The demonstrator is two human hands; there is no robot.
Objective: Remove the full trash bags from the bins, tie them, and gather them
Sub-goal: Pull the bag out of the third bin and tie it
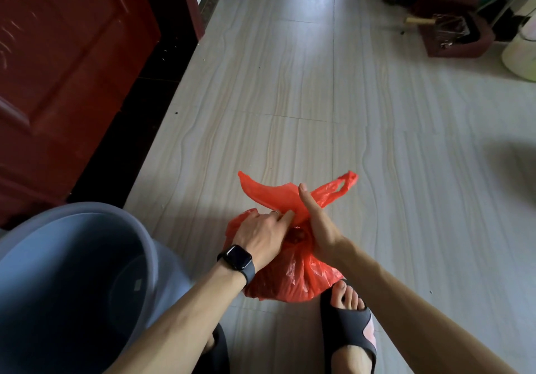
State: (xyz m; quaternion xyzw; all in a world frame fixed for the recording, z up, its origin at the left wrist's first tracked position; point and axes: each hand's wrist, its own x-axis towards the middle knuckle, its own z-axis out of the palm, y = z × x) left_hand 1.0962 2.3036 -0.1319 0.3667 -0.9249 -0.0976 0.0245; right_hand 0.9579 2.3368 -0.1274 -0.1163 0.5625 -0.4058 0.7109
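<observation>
Tying is the step in hand, we judge. One red bag (293, 275) sits on the floor (290, 83) at our feet, touching the right sandal (352, 324), out of the one grey bin (72, 272) beside it on the left. Our left hand (261, 236) pinches one handle (269, 196); our right hand (317, 228) is closed on the other (333, 192), thumb up. The two handles cross. Next we must loop one under and pull tight. No other bags show.
</observation>
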